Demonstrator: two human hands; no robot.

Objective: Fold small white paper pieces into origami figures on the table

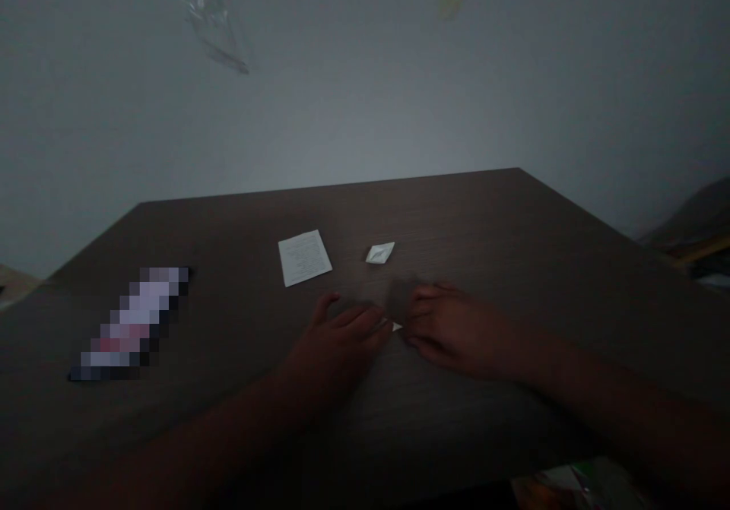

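Note:
Between my hands, low on the brown table, shows a small pointed bit of white folded paper (pixel 397 327); most of it is covered by fingers. My left hand (pixel 349 337) is closed with its fingertips pressed on this paper, and one finger sticks out to the side. Just right of the paper's tip, my right hand (pixel 448 329) has its fingers curled together; what they hold, if anything, is hidden. Beyond the hands lies a small diamond-shaped folded paper (pixel 379 253). To its left is a flat square paper (pixel 304 258) with faint print.
A phone-like slab with a blurred-out screen (pixel 134 324) lies at the left of the table (pixel 456 221). The table's far edge stands before a pale wall (pixel 365 99) with clear plastic (pixel 211 20) stuck on it. Dark items (pixel 701 229) sit beyond the right edge.

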